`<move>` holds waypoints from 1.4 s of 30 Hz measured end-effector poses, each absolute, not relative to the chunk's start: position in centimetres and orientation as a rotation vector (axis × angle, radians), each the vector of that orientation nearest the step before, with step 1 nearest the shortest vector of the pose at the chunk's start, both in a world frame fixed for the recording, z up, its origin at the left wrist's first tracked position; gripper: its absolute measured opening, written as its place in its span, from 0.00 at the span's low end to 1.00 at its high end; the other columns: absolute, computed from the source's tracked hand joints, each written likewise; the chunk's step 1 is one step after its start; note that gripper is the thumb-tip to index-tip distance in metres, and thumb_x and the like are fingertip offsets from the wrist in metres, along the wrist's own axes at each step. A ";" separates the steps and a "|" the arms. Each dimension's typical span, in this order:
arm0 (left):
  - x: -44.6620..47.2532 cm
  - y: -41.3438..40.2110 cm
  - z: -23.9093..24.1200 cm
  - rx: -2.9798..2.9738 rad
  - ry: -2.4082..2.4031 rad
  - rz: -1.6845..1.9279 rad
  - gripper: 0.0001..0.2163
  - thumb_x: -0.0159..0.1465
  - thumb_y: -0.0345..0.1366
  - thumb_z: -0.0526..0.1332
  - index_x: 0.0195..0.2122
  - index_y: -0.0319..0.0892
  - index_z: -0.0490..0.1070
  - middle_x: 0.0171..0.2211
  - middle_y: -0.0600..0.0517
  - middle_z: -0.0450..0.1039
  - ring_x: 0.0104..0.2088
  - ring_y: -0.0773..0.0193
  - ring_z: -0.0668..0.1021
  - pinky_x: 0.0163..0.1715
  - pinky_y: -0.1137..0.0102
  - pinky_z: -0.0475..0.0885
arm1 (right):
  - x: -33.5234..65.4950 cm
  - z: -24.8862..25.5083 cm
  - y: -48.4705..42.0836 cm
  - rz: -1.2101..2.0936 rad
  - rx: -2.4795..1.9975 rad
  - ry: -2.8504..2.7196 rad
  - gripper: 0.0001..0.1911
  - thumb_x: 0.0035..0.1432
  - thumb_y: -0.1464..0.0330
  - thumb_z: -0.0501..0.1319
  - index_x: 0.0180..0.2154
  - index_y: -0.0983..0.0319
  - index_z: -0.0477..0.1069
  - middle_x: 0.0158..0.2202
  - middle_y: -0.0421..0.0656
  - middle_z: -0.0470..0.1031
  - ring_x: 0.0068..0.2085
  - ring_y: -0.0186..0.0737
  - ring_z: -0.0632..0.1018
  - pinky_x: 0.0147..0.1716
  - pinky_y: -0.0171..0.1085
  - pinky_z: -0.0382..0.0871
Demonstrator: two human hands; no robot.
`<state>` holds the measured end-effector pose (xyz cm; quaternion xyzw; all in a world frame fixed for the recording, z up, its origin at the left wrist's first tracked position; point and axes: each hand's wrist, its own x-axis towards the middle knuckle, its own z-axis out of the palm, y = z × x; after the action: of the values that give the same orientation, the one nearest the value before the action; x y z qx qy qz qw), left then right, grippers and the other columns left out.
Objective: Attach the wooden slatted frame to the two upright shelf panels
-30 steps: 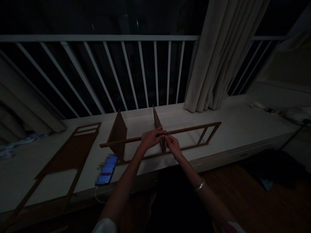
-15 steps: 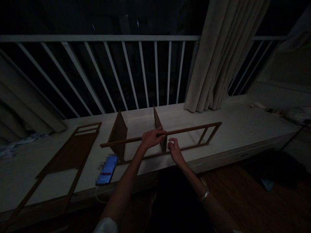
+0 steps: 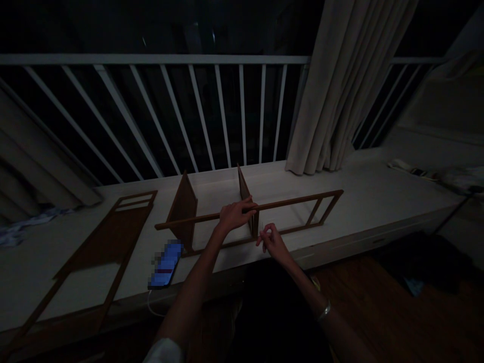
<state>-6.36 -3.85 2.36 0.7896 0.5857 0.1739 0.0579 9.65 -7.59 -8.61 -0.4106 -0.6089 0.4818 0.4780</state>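
A brown wooden shelf frame [image 3: 298,202] lies on its side on the white ledge, two boards standing up from it. My left hand [image 3: 235,215] is closed over its upper rail, beside the joint with the middle board [image 3: 244,184]. Just right of that joint, my right hand [image 3: 273,240] pinches a small thin piece, pale and metal-looking, between thumb and forefinger. In the dim light its exact kind is unclear. The end board [image 3: 183,209] stands at the frame's left.
A second wooden frame with a panel [image 3: 108,234] lies flat at left. A lit phone [image 3: 166,264] with a white cable rests near the ledge's front edge. Behind are white railings [image 3: 223,111] and a curtain [image 3: 336,91]. Dark cloth [image 3: 423,262] lies on the floor at right.
My right hand has drawn down slightly from the joint and turned, its other fingers more spread, the small piece still pinched. My left hand stays on the rail.
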 end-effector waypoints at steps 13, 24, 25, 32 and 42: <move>-6.2 -3.9 2.4 2.374 1.828 0.507 0.15 0.56 0.51 0.49 0.44 0.64 0.63 0.54 0.69 0.54 0.45 0.61 0.70 0.41 0.67 0.66 | 9.4 -7.2 -7.0 1.235 -0.950 -1.340 0.14 0.46 0.59 0.58 0.32 0.61 0.62 0.29 0.43 0.75 0.32 0.38 0.75 0.34 0.36 0.66; -6.4 -3.6 2.1 2.415 1.783 0.525 0.16 0.56 0.51 0.49 0.45 0.64 0.62 0.54 0.68 0.54 0.45 0.59 0.70 0.40 0.65 0.66 | 9.2 -6.3 -6.9 1.069 -1.036 -1.569 0.18 0.51 0.56 0.51 0.28 0.63 0.70 0.24 0.42 0.73 0.24 0.34 0.73 0.26 0.32 0.65; -6.4 -3.7 2.2 2.412 1.782 0.525 0.16 0.56 0.51 0.49 0.45 0.63 0.62 0.54 0.68 0.54 0.45 0.60 0.70 0.40 0.66 0.66 | 9.2 -6.2 -6.7 1.032 -1.057 -1.605 0.18 0.51 0.56 0.52 0.26 0.63 0.70 0.22 0.41 0.73 0.24 0.34 0.72 0.25 0.32 0.64; -6.4 -3.6 2.1 2.396 1.790 0.534 0.15 0.55 0.50 0.49 0.45 0.63 0.63 0.54 0.68 0.54 0.45 0.60 0.70 0.41 0.66 0.66 | 9.2 -5.3 -5.8 0.989 -1.002 -1.614 0.19 0.54 0.56 0.47 0.25 0.62 0.67 0.21 0.39 0.69 0.24 0.32 0.69 0.25 0.31 0.62; -6.3 -3.6 2.1 2.398 1.791 0.527 0.15 0.55 0.51 0.49 0.44 0.64 0.63 0.54 0.69 0.54 0.45 0.61 0.70 0.40 0.66 0.67 | 7.6 -6.0 -4.0 0.906 -1.024 -1.439 0.19 0.54 0.55 0.46 0.31 0.62 0.65 0.23 0.40 0.68 0.25 0.33 0.70 0.27 0.32 0.64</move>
<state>-6.32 -3.55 2.12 0.7881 0.5885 0.1731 0.0513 7.60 -3.99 -6.03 -0.4320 -0.6072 0.3822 0.5465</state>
